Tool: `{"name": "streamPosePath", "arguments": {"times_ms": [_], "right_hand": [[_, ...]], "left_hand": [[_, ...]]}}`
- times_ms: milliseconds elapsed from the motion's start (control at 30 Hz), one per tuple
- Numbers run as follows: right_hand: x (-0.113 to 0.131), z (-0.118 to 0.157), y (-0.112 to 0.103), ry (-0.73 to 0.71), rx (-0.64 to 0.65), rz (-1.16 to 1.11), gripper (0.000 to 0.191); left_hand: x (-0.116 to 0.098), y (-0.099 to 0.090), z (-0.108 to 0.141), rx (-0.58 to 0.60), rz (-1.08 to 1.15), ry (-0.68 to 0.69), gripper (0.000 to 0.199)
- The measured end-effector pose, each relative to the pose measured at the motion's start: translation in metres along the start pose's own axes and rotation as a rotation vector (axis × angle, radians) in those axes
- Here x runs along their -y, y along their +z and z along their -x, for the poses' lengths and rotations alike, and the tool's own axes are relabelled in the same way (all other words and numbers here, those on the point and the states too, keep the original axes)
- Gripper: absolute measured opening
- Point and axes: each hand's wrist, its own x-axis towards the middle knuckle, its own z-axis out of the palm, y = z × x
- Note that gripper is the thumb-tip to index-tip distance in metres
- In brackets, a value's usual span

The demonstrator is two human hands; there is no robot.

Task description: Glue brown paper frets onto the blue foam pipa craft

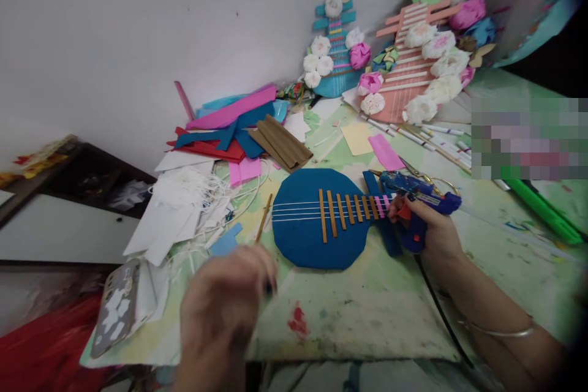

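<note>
At the far left, well apart from the fingers, a phone in a patterned case is laid on the surface, and white paper sheets are spread above it. The left hand is blurred, its fingers curled; just past their tips a thin brown strip is seen, and whether it is pinched by them cannot be told. Farther beyond these fingers, folded brown crepe paper is placed. Between the two hands a blue model lute is laid flat, its neck pointed toward the right fingers; four white strings are crossed by brown and pink strips. Well beyond it, a turquoise lute and a peach lute, both decorated with paper flowers, are propped upright. A blue glue gun is gripped by the closed fingers of the right hand, its nozzle held above the lute's neck. Right of those fingers, a green cutter is left on the surface.
</note>
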Motion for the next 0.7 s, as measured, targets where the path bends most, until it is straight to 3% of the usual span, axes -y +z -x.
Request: {"name": "streamPosePath", "arguments": {"times_ms": [67,167,267,500,700], "right_hand": [[0.000,0.000,0.000,0.007,-0.008,0.003,0.014],[0.000,0.000,0.000,0.021,-0.021,0.011,0.015],[0.001,0.000,0.002,0.030,-0.034,0.003,0.015],[0.000,0.000,0.001,0.035,-0.029,0.000,0.013],[0.000,0.001,0.000,0.030,-0.010,0.009,0.016]], "left_hand": [[0.032,0.007,-0.022,-0.228,-0.098,-0.181,0.026],[0.082,0.015,-0.037,-0.165,-0.318,-0.376,0.018],[0.112,0.022,-0.036,-0.079,-0.406,-0.452,0.018],[0.116,0.034,-0.048,0.129,-0.473,-0.455,0.015],[0.115,0.025,-0.061,0.087,-0.454,-0.537,0.006]]}}
